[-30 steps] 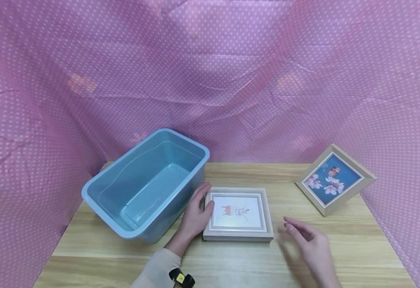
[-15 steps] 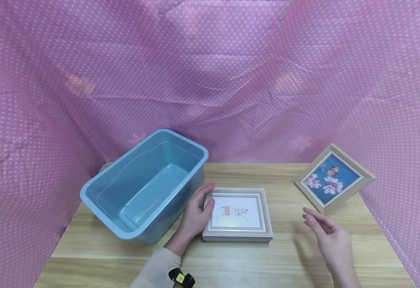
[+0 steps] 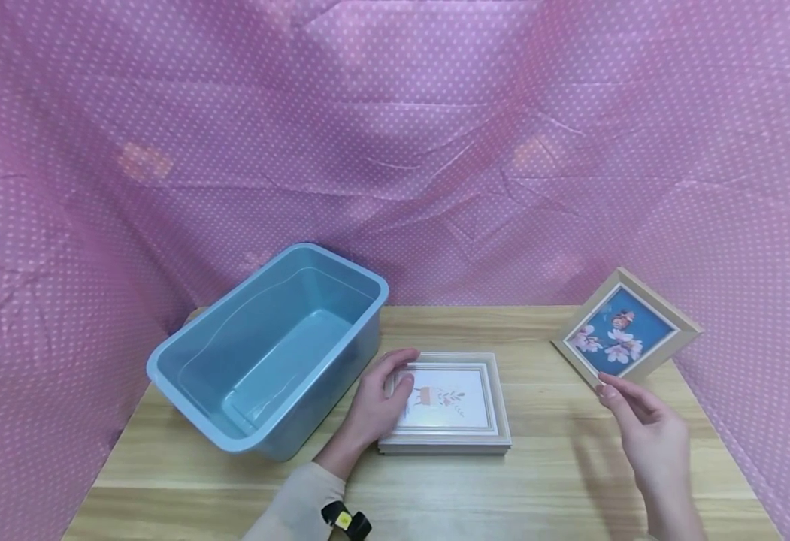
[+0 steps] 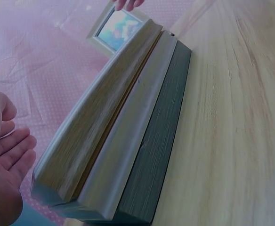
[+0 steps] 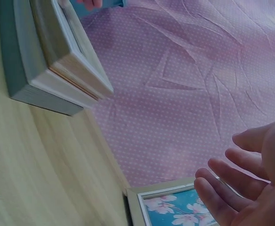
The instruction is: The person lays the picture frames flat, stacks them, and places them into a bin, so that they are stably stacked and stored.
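A stack of three picture frames point(image 3: 499, 398) lies on the table, its top one showing an orange animal with leaves. Over the stack's left edge hovers my left hand point(image 3: 376, 402), fingers loosely bent and gripping nothing. The left wrist view shows the stacked edges point(image 4: 114, 127) with a gap between them and the hand point(image 4: 5, 162). Farther right, a picture frame point(image 3: 658, 361) with a butterfly and blossoms leans diagonally on one corner. My right hand point(image 3: 655, 439) is nearest to it, fingertips overlapping its lower edge in the head view; the right wrist view has its fingers point(image 5: 222, 193) relaxed.
A blue plastic bin point(image 3: 367, 376) stands to the left of the stack, with nothing visible inside. Pink dotted cloth point(image 3: 462, 188) hangs behind and along both sides of the wooden table point(image 3: 462, 496).
My right hand has moved right and away from me, from beside the stack to the leaning picture frame. My left hand has shifted slightly right over the stack's edge.
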Motion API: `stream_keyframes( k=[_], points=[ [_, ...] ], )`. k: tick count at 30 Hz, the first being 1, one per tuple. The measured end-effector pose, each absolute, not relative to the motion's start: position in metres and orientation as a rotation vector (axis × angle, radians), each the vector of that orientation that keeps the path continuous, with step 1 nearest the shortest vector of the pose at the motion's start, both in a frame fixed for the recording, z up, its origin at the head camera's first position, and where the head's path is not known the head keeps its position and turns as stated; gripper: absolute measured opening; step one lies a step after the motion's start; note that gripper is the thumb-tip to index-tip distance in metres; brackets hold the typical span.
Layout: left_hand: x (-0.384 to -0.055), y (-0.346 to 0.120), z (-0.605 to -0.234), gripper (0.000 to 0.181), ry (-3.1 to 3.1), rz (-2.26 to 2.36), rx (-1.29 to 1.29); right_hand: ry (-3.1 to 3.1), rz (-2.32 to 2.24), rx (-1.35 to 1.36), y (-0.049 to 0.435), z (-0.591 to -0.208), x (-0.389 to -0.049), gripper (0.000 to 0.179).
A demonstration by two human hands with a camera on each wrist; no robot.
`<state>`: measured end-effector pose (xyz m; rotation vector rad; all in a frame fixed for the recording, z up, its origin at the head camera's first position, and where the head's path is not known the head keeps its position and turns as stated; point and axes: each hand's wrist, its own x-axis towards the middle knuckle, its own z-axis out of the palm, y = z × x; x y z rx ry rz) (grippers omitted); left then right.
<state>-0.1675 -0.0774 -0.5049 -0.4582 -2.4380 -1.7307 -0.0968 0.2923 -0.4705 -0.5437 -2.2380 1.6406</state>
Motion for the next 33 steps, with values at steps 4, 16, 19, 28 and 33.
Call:
stream_keyframes(
  k=[4,16,19,28,33],
  points=[
    [-0.168,-0.074,-0.504,0.04,-2.41,-1.739,-0.507,-2.205,1.633,-0.568,0.298,-0.466,-0.101,0.035],
    [-0.168,-0.067,-0.502,0.039,-2.409,-1.753,-0.541,-2.071,1.6,-0.631,0.312,-0.459,-0.107,0.026],
    [-0.169,-0.065,-0.501,0.039,-2.437,-1.745,-0.544,-2.069,1.596,-0.695,0.318,-0.457,-0.107,0.028],
    [-0.17,-0.061,-0.503,0.04,-2.439,-1.732,-0.577,-1.92,1.65,-0.738,0.331,-0.461,-0.11,0.023],
    [-0.17,-0.058,-0.502,0.041,-2.464,-1.739,-0.583,-1.919,1.62,-0.768,0.338,-0.46,-0.111,0.024]
  ],
)
